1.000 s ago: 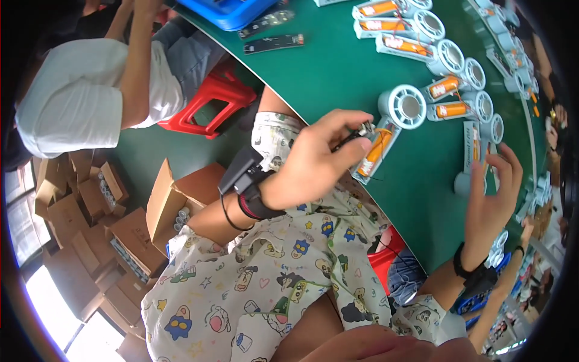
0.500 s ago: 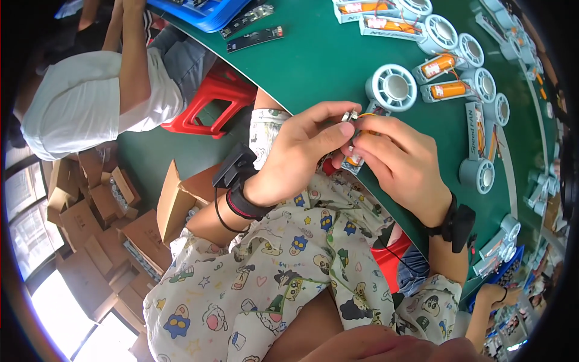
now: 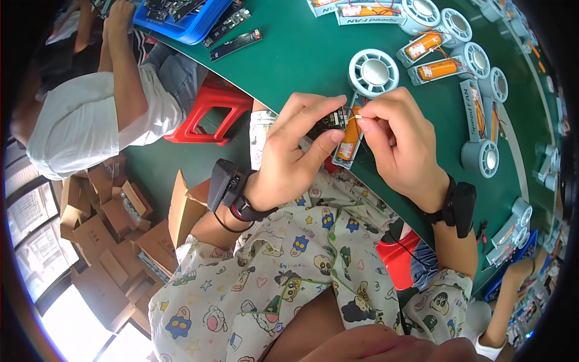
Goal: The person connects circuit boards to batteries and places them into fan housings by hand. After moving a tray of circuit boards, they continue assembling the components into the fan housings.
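Observation:
My left hand grips a small black circuit board between thumb and fingers. Just to its right, my right hand pinches a small white wire connector, apart from the board. Thin wires run by the fingertips. Beneath both hands lies a pale blue handheld fan, its round head pointing away from me and its handle uncovered. An orange battery shows inside that handle, partly hidden by my hands.
Several similar opened fans lie at the right on the green table. A blue tray of circuit boards stands far left, with loose boards beside it. A co-worker in white sits left by a red stool; cardboard boxes fill the floor.
My hands have drawn slightly apart over the fan handle. The circuit board in my left hand has turned into clearer view, and my right fingers now pinch the white connector away from the handle.

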